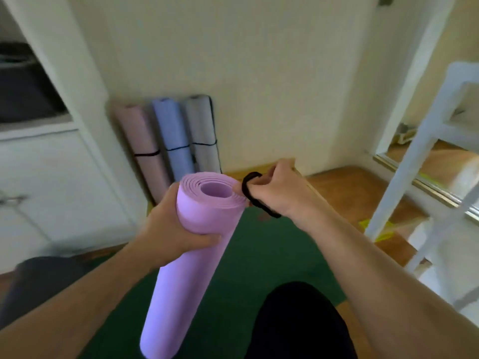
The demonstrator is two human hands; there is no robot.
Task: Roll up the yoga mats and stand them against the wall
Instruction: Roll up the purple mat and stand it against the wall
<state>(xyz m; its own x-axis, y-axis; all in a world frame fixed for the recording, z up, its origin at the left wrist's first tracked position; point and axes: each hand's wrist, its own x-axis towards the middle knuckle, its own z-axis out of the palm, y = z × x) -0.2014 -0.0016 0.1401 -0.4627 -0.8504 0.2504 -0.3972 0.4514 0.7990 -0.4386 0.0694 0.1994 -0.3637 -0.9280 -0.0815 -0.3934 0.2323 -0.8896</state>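
Two bare forearms reach in from the bottom edge, closest to the viewer, above a dark trouser leg (pixel 298 322). Beyond them stands a pale wall (pixel 259 73), with a white cabinet (pixel 51 177) on the left and a white ladder-like frame (pixel 414 177) on the right. A dark green mat (pixel 272 255) lies flat on the wooden floor (pixel 350 185), apparently not yet rolled.

Three rolled mats already lean upright against the wall, side by side: a pink mat (pixel 141 141), a blue mat (pixel 172 136) and a grey mat (pixel 203 130), each ringed by a black band, which likely keeps them from unrolling.

Held in front of them is a rolled lilac mat (pixel 191 255), tilted, its spiral end facing up and away, its far end low near the viewer. The left hand (pixel 171 229) is clamped round the roll just below the top, fingers curled across the front, probably to keep the coil tight.

The right hand (pixel 280 193) sits just beside the roll's top rim, fingers closed on a black elastic band (pixel 255 195) that loops over them and hangs toward the wrist. The band looks ready to be slipped over the end of the roll. Motion blur softens the finer detail of the fingertips.

Judging by this, rolling is finished for the lilac mat; binding and standing it beside the other three remain.
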